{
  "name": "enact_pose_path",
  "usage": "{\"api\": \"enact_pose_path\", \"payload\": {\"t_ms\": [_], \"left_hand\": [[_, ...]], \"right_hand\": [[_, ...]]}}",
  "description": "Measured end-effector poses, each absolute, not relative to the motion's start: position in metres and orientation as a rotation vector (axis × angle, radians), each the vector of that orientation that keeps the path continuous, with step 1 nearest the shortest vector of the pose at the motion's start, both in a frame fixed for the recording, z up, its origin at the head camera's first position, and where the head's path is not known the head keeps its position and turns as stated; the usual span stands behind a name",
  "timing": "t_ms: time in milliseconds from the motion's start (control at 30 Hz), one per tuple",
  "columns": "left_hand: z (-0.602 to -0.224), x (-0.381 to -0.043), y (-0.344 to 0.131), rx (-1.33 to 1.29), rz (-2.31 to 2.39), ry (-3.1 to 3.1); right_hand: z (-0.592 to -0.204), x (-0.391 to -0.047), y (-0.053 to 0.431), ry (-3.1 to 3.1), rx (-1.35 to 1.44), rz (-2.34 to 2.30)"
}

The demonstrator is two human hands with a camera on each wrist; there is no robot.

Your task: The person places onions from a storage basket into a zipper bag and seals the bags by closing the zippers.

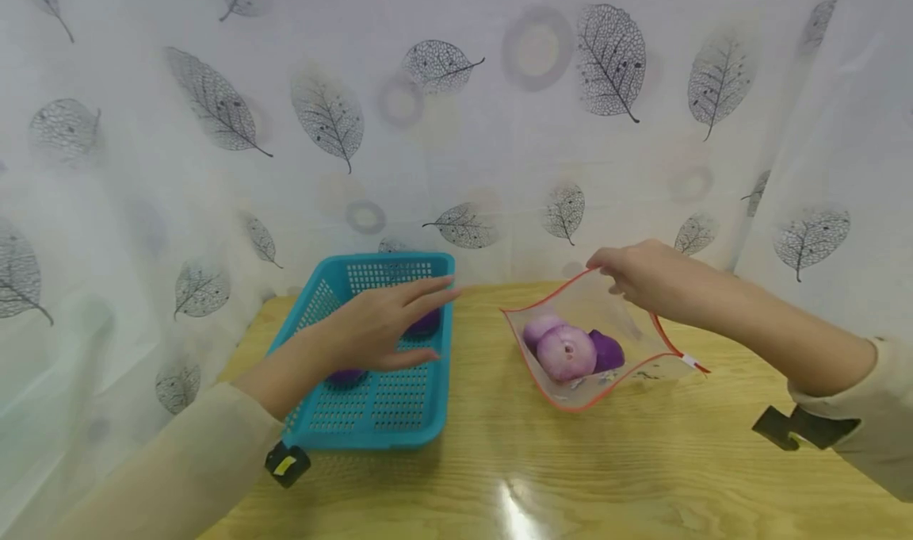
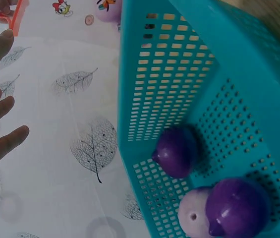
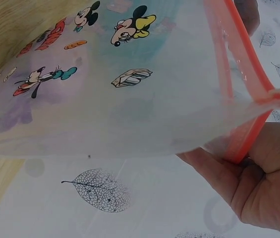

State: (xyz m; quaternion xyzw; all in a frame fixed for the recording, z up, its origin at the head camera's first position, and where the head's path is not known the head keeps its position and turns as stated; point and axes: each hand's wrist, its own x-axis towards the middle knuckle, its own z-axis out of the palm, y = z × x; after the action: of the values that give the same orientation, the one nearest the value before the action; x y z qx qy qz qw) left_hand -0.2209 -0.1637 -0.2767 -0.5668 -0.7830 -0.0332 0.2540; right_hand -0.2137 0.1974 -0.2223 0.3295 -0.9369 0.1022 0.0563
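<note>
My left hand (image 1: 378,326) hovers over the blue basket (image 1: 406,438), fingers straight and holding nothing. Inside the basket, the left wrist view shows glossy purple onion-like pieces (image 2: 177,151) with pointed tips, and a paler one (image 2: 193,214) with a small hole. On the right, my right hand (image 1: 645,274) pinches the red-edged rim of a clear zip bag (image 1: 635,326), whose mouth gapes wide. Pale onion-like pieces (image 1: 567,353) and a dark purple one (image 1: 606,350) lie in it. The right wrist view shows cartoon prints on the bag (image 3: 144,114) and my thumb and fingers at its rim.
A yellow wood-grain table (image 1: 492,445) lies under the basket and bag. Behind and to the left hangs a white leaf-patterned sheet (image 1: 456,159). A white slider (image 1: 689,360) sits at the bag's right corner.
</note>
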Motion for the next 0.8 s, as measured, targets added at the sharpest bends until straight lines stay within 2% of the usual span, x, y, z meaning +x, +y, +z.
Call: {"api": "enact_pose_path", "payload": {"t_ms": [800], "left_hand": [[-0.287, -0.220, -0.190, -1.402, 0.013, -2.578]], "right_hand": [[-0.225, -0.214, 0.201, -2.834, 1.013, 0.330]]}}
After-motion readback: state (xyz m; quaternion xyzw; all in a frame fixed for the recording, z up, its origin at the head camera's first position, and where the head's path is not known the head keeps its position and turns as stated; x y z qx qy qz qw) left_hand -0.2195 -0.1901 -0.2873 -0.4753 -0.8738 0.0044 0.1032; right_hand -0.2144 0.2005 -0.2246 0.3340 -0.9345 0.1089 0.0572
